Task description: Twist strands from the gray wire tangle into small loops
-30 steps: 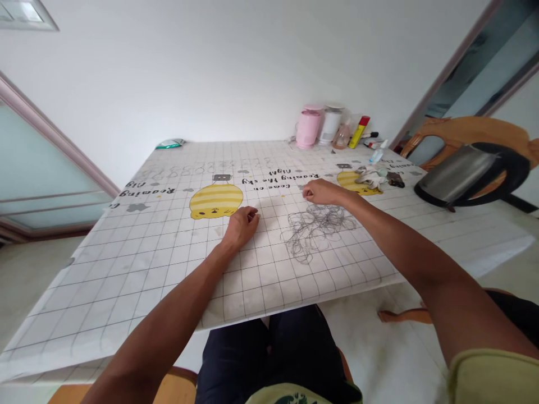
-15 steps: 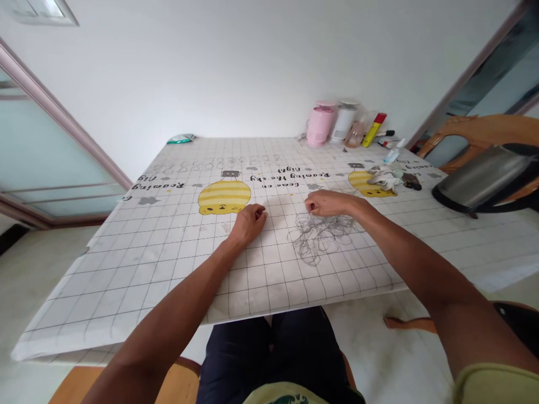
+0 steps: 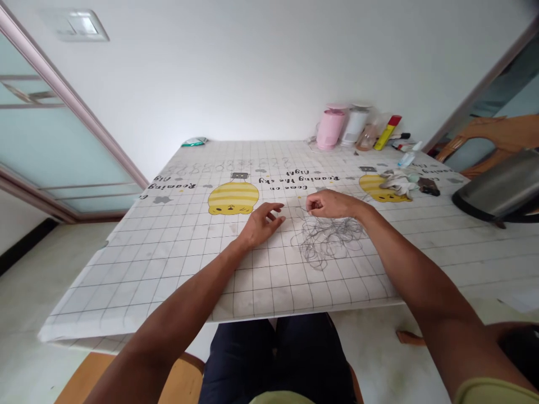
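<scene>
A loose tangle of thin dark thread lies on the white grid-printed table cover. My right hand rests at the tangle's far edge, its fingertips pinched together on what looks like a fine strand. My left hand lies just left of the tangle, fingers spread and holding nothing. A yellow striped cartoon print sits beyond my left hand.
At the table's far right edge stand a pink flask, a white canister and a yellow tube. A crumpled cloth lies nearer. A steel kettle sits at the right, before a wooden chair.
My left hand has uncurled its fingers and shifted right, closer to the tangle. My right hand stays pinched at the tangle. The whole view has slid rightward as my head turned.
</scene>
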Action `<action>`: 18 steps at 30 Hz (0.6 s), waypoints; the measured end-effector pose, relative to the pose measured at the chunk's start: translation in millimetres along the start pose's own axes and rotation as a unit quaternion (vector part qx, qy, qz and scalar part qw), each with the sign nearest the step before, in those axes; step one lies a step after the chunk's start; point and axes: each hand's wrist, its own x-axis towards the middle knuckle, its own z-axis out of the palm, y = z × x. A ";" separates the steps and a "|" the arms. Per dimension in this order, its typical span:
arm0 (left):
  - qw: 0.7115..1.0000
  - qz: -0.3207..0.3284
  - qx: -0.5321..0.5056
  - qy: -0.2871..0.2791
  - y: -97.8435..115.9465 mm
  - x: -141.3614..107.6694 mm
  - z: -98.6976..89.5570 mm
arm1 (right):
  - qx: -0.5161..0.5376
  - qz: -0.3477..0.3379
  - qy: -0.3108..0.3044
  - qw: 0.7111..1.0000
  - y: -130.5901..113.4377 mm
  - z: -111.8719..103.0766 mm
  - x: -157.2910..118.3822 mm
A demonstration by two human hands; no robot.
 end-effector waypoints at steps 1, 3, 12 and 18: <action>1.000 -0.007 -0.025 -0.015 2.8 -0.2 0.7 | 0.007 -0.011 0.000 1.000 -0.2 3.9 3.4; 0.994 -0.039 -0.090 -0.048 9.2 -0.3 1.4 | 0.024 -0.017 -0.004 1.000 -1.0 11.6 9.2; 0.956 -0.148 -0.246 -0.065 25.6 2.2 1.4 | 0.026 0.002 0.032 0.999 -3.1 34.5 14.2; 0.956 -0.147 -0.247 -0.050 17.3 3.7 2.7 | 0.030 0.003 0.072 0.997 -2.0 42.6 4.5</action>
